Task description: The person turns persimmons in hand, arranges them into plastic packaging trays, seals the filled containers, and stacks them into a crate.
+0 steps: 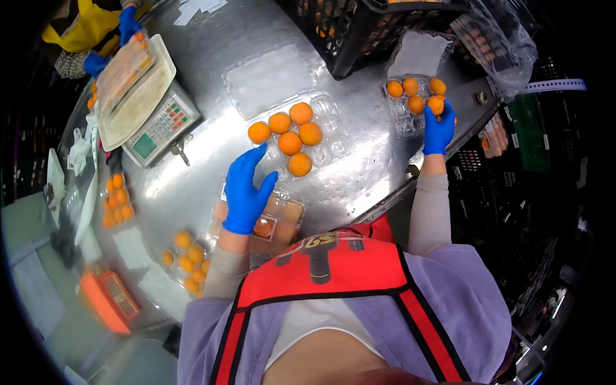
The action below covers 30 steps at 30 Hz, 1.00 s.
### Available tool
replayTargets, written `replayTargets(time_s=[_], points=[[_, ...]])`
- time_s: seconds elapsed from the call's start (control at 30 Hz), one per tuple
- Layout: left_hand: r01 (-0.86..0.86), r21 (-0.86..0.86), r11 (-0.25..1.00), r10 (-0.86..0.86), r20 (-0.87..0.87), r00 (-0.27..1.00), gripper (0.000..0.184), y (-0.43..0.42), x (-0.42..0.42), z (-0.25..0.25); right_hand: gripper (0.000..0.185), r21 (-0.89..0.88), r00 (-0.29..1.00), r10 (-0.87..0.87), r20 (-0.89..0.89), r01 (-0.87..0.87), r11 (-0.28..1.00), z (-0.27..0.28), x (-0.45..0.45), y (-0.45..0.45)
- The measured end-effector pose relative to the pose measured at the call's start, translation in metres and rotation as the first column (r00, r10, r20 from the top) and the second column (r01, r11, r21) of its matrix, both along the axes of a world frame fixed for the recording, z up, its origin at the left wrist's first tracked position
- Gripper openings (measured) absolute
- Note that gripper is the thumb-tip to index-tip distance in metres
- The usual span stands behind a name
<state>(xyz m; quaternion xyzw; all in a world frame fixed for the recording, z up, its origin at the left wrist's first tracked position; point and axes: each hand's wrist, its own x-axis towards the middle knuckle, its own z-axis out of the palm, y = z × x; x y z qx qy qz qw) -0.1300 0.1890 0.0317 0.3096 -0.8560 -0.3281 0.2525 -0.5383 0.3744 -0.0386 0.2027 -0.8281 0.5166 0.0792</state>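
Observation:
My left hand (247, 194), in a blue glove, is open with thumb and fingers apart and nothing in them. Its fingertips are beside a clear plastic tray (331, 126) with several oranges (290, 143) in its cups and some cups empty. Partly under that hand lies a closed, labelled clear pack of fruit (285, 217). My right hand (439, 133), also blue-gloved, has its fingers around an orange (436, 104) at the edge of a second clear tray (404, 126). Several more oranges (410, 86) sit in that tray.
A black crate (359, 38) stands at the back, with clear plastic packs (494, 38) to its right. On the left is a scale (163, 125), where another person's gloved hands (129, 24) hold a pack. An orange device (109, 300) and two filled trays are at lower left.

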Motion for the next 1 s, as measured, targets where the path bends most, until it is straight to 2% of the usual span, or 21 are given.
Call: replayTargets(time_s=[0.03,0.1,0.2,0.27,0.4,0.47,0.6,0.67,0.7,0.77,0.8,0.87,0.9,0.93,0.97,1.0], points=[[0.004,0.006,1.0,-0.004,0.005,1.0,0.052,0.001,0.001,-0.003,0.057,0.014,0.998,-0.07,0.006,0.07,0.997,0.0,-0.01,0.005],[0.014,0.018,1.0,-0.014,0.003,1.0,0.052,0.002,0.001,-0.005,0.054,0.059,0.996,-0.069,-0.047,0.072,0.996,-0.019,-0.028,0.013],[0.019,0.03,0.999,-0.02,0.004,1.0,0.051,0.003,0.002,-0.007,0.053,0.033,0.999,0.0,-0.045,0.001,0.999,-0.029,-0.036,0.014],[0.018,0.03,0.999,-0.018,0.006,1.0,0.051,0.003,0.003,-0.008,0.052,0.105,0.991,0.032,-0.129,-0.018,0.994,-0.041,-0.048,0.014],[0.017,0.027,1.0,-0.018,0.019,1.0,0.05,0.004,0.004,-0.009,0.051,0.025,0.991,0.04,-0.124,-0.037,0.999,-0.047,-0.052,0.014],[0.002,0.023,1.0,-0.002,0.03,1.0,0.05,0.004,0.006,-0.01,0.05,0.21,0.992,-0.003,-0.129,0.03,0.977,-0.026,-0.037,0.009],[-0.005,0.031,1.0,0.004,0.023,1.0,0.049,0.006,0.008,-0.015,0.051,0.265,0.986,0.051,-0.16,-0.007,0.964,-0.028,-0.03,0.012],[0.008,0.033,0.999,-0.009,0.042,0.999,0.048,0.009,0.006,-0.014,0.052,0.263,0.96,0.102,-0.263,-0.03,0.964,-0.037,-0.032,0.017],[0.003,0.027,1.0,-0.005,0.05,0.999,0.048,0.01,0.005,-0.016,0.052,0.258,0.961,0.104,-0.256,-0.036,0.965,-0.039,-0.028,0.016],[0.005,0.017,1.0,-0.006,0.049,0.999,0.05,0.011,0.003,-0.025,0.051,0.384,0.92,0.142,-0.366,0.011,0.923,-0.038,-0.024,0.015],[0.016,-0.009,1.0,-0.016,0.052,0.999,0.051,0.011,0.001,-0.027,0.051,0.379,0.92,0.144,-0.363,0.005,0.925,-0.033,-0.018,0.013],[0.019,-0.044,0.999,-0.016,0.068,0.998,0.052,0.016,-0.005,-0.028,0.051,0.557,0.87,0.114,-0.48,0.201,0.806,-0.024,-0.004,0.008],[0.026,-0.074,0.997,-0.02,0.079,0.997,0.053,0.018,-0.009,-0.028,0.051,0.554,0.871,0.114,-0.479,0.199,0.808,-0.017,0.01,0.0],[0.056,-0.118,0.991,-0.04,0.137,0.99,0.059,0.019,-0.013,-0.03,0.051,0.378,0.895,0.186,-0.404,-0.022,0.926,-0.009,0.029,-0.012],[0.056,-0.121,0.991,-0.039,0.139,0.989,0.059,0.02,-0.019,-0.03,0.052,0.159,0.897,0.275,-0.346,-0.233,0.959,-0.003,0.049,-0.024],[0.076,-0.163,0.984,-0.045,0.182,0.982,0.062,0.023,-0.025,-0.029,0.053,0.208,0.888,0.318,-0.331,-0.26,0.943,-0.002,0.069,-0.033]])
